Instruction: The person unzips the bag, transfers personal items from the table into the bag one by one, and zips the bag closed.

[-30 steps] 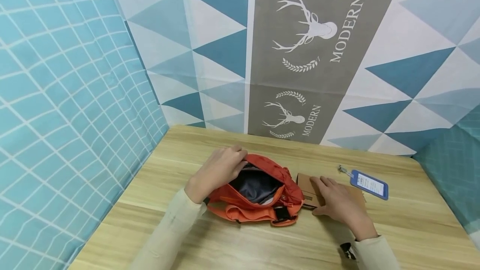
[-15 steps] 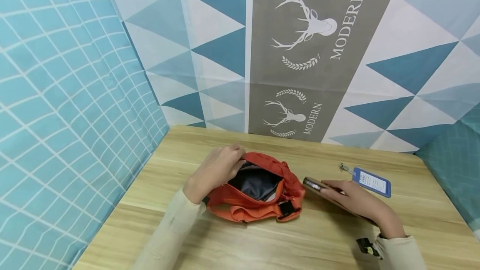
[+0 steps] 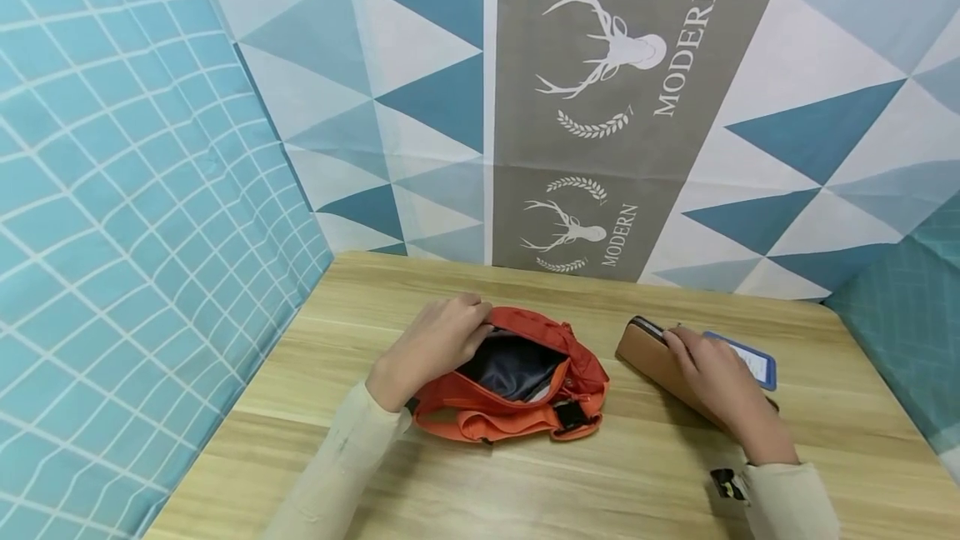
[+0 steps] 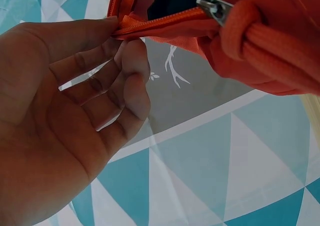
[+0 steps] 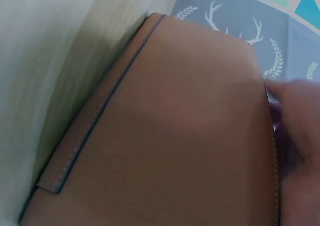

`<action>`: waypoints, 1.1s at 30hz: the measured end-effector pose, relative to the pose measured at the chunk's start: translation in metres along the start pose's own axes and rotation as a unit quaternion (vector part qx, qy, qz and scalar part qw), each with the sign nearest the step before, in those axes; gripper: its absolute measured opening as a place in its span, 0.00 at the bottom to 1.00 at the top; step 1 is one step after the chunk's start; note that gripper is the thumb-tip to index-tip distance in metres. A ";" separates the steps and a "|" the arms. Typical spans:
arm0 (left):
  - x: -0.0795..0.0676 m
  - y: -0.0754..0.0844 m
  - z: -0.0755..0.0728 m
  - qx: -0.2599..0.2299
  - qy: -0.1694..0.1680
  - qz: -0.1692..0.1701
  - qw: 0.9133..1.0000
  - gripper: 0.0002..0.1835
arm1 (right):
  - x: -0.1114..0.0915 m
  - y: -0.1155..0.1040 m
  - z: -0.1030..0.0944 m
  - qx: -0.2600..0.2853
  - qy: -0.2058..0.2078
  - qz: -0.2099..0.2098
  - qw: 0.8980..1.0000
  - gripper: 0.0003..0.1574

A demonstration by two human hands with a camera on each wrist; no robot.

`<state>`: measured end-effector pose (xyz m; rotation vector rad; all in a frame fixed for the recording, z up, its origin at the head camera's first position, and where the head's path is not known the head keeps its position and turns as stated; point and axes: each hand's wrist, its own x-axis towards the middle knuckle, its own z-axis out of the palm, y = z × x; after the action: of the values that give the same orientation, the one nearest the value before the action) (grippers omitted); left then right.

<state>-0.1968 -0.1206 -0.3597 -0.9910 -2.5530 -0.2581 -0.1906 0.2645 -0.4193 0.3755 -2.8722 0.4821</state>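
An orange-red waist bag (image 3: 517,419) lies on the table with its zipped mouth gaping and a dark lining showing. My left hand (image 3: 435,348) pinches the bag's zippered edge at its upper left; in the left wrist view the thumb and fingertips meet on the orange zipper tape (image 4: 165,21), and a metal zipper pull (image 4: 215,7) is to the right. To the right of the bag, my right hand (image 3: 723,377) grips a tan wallet (image 3: 660,365) by its upper edge, holding it on its side. The wallet's stitched flat face (image 5: 175,121) fills the right wrist view.
A blue-framed card holder (image 3: 759,363) lies behind the right hand, partly covered by it. A small black object (image 3: 726,483) is by the right cuff. The wooden table (image 3: 570,490) meets a patterned cloth backdrop (image 3: 420,148) at the back.
My right hand has gone from resting on the flat wallet to gripping it; the wallet is now turned on its side and farther from the bag. The left hand keeps its place.
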 end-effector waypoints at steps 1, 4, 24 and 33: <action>0.000 0.000 0.000 0.001 -0.002 0.000 1.000 0.05 | 0.000 0.000 0.000 0.002 -0.010 0.008 1.000 0.26; 0.000 0.001 0.001 0.002 -0.009 -0.002 1.000 0.05 | -0.002 0.002 0.000 0.004 -0.031 0.013 0.999 0.33; 0.002 0.002 0.000 0.005 -0.023 -0.007 1.000 0.04 | -0.019 -0.027 -0.047 -0.010 -0.052 -0.021 0.998 0.18; 0.000 0.003 0.000 -0.001 -0.031 -0.013 0.999 0.04 | -0.027 -0.047 -0.061 0.000 0.013 -0.050 0.999 0.14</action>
<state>-0.1949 -0.1188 -0.3599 -0.9828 -2.6232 -0.2412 -0.1416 0.2484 -0.3554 0.5056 -2.8114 0.4650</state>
